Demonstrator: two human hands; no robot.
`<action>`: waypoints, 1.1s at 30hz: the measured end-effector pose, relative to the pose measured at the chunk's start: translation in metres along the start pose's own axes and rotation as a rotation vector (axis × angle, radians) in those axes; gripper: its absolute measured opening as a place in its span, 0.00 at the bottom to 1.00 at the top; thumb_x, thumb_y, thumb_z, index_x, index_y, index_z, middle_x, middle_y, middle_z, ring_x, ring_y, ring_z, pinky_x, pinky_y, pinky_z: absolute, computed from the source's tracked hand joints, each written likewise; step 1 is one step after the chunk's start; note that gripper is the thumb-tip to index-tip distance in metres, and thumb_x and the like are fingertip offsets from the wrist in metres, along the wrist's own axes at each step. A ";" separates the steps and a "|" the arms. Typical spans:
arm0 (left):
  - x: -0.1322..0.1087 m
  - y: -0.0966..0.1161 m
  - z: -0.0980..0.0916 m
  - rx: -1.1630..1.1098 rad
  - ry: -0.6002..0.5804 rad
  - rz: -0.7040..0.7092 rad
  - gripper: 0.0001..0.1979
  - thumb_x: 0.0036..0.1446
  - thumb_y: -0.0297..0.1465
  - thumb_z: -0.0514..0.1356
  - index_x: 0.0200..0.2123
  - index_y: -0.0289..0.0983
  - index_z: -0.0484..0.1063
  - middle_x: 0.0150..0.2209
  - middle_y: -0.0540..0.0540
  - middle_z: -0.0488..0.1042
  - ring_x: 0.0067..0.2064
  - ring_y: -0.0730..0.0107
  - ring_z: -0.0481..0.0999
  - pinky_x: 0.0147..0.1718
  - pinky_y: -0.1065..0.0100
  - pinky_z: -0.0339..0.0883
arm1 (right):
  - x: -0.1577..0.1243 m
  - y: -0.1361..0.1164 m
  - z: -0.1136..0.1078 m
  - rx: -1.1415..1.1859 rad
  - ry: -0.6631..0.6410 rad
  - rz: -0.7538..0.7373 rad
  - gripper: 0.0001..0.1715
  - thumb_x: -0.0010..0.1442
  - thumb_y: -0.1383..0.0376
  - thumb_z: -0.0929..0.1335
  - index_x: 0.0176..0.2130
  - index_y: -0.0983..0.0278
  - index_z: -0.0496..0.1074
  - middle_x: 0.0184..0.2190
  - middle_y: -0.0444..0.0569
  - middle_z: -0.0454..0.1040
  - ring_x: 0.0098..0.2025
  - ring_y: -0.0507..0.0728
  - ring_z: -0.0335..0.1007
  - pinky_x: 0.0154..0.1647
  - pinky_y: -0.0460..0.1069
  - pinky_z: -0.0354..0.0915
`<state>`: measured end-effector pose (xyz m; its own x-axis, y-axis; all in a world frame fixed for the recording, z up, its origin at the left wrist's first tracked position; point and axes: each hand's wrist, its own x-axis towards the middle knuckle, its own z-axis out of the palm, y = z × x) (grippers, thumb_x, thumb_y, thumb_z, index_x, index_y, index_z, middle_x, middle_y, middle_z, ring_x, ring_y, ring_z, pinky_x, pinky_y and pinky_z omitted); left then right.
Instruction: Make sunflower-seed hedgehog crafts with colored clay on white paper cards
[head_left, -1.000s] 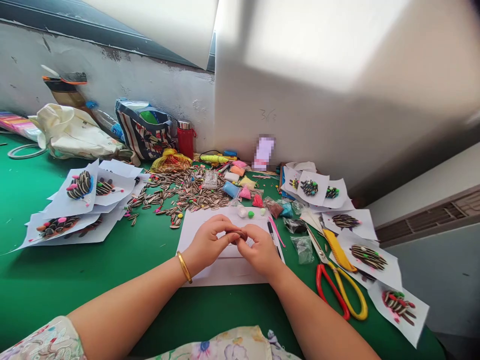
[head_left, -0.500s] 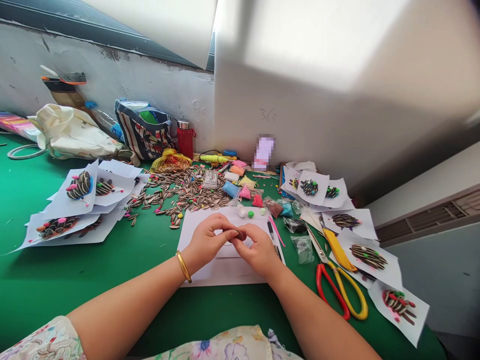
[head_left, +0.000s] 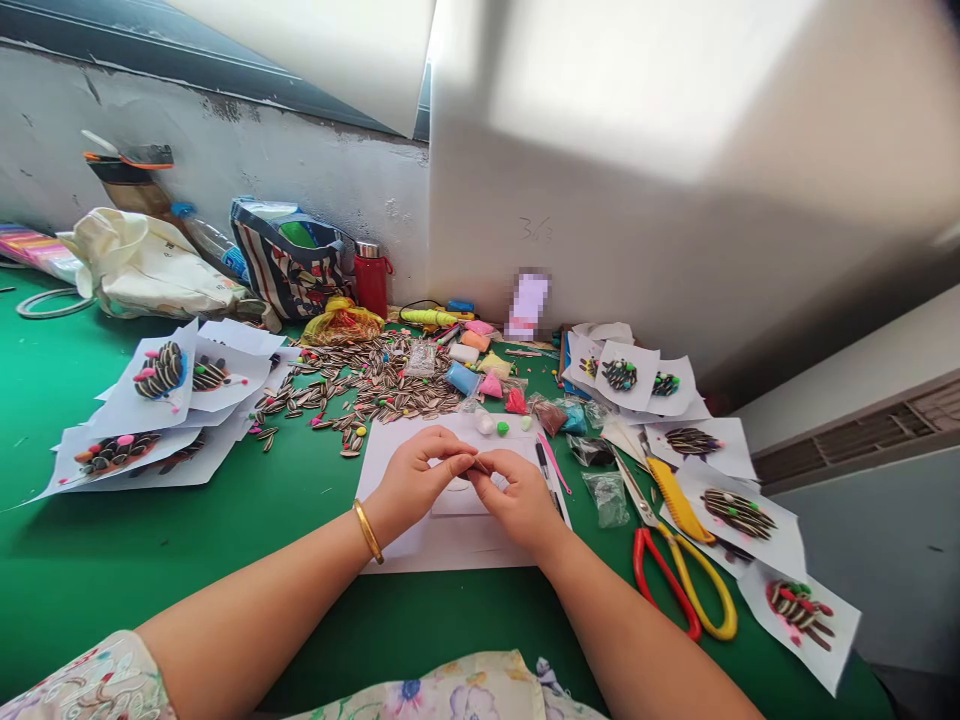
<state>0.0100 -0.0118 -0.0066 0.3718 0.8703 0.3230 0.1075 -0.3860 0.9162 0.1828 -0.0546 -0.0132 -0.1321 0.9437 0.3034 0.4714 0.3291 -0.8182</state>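
Over the white paper (head_left: pixel 397 545), my left hand (head_left: pixel 426 480) and my right hand (head_left: pixel 517 497) meet fingertip to fingertip. Both are closed, pinching a small dark brown piece of modelling clay (head_left: pixel 474 470) between thumbs and fingers; most of it is hidden. Beneath them lies a smaller white sheet (head_left: pixel 457 503) with part of a drawn line showing. Just beyond my fingers sit a white clay lump (head_left: pixel 484 424) and a green clay ball (head_left: pixel 502 428). A black pen (head_left: pixel 541 460) and a pink stick tool (head_left: pixel 555 465) lie beside my right hand.
Striped sunflower seeds (head_left: pixel 375 375) spread behind the paper, near several clay packets (head_left: pixel 462 379). Red-and-yellow-handled scissors (head_left: pixel 652 530) and a yellow utility knife (head_left: pixel 677 500) lie right. Seed-decorated sheets stack at left (head_left: pixel 120 410) and right (head_left: pixel 832 665). Bags and a red bottle (head_left: pixel 370 280) line the wall.
My fingertips have shifted slightly around the brown clay, and less of it shows between them. Both arms stay in nearly the same place.
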 end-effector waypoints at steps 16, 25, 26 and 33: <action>-0.001 0.003 0.002 -0.001 -0.035 -0.005 0.07 0.56 0.33 0.65 0.39 0.41 0.80 0.33 0.47 0.76 0.37 0.66 0.76 0.39 0.64 0.72 | 0.000 0.000 0.001 -0.066 0.017 0.012 0.09 0.59 0.67 0.67 0.26 0.61 0.69 0.25 0.43 0.70 0.30 0.53 0.66 0.33 0.48 0.61; -0.001 0.000 0.000 0.005 -0.029 -0.018 0.13 0.57 0.33 0.64 0.46 0.41 0.78 0.35 0.47 0.76 0.37 0.67 0.76 0.39 0.64 0.71 | 0.000 0.000 0.000 -0.015 0.032 -0.021 0.06 0.60 0.67 0.67 0.31 0.61 0.72 0.29 0.44 0.73 0.35 0.54 0.68 0.38 0.49 0.63; -0.001 0.000 0.001 0.035 -0.038 -0.004 0.11 0.57 0.32 0.64 0.44 0.41 0.79 0.34 0.48 0.76 0.36 0.67 0.75 0.39 0.65 0.70 | 0.000 0.001 0.001 -0.029 0.033 -0.022 0.06 0.59 0.68 0.67 0.29 0.61 0.71 0.28 0.43 0.72 0.34 0.54 0.67 0.37 0.49 0.62; -0.001 0.006 0.000 0.079 -0.032 0.024 0.05 0.58 0.31 0.63 0.32 0.40 0.80 0.31 0.47 0.76 0.36 0.67 0.75 0.39 0.65 0.69 | 0.000 -0.002 -0.001 -0.013 -0.010 -0.049 0.06 0.62 0.63 0.68 0.36 0.61 0.75 0.31 0.46 0.75 0.36 0.56 0.69 0.40 0.50 0.64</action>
<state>0.0105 -0.0145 -0.0017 0.4041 0.8510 0.3354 0.1704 -0.4303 0.8865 0.1825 -0.0552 -0.0106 -0.1640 0.9269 0.3375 0.4751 0.3741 -0.7965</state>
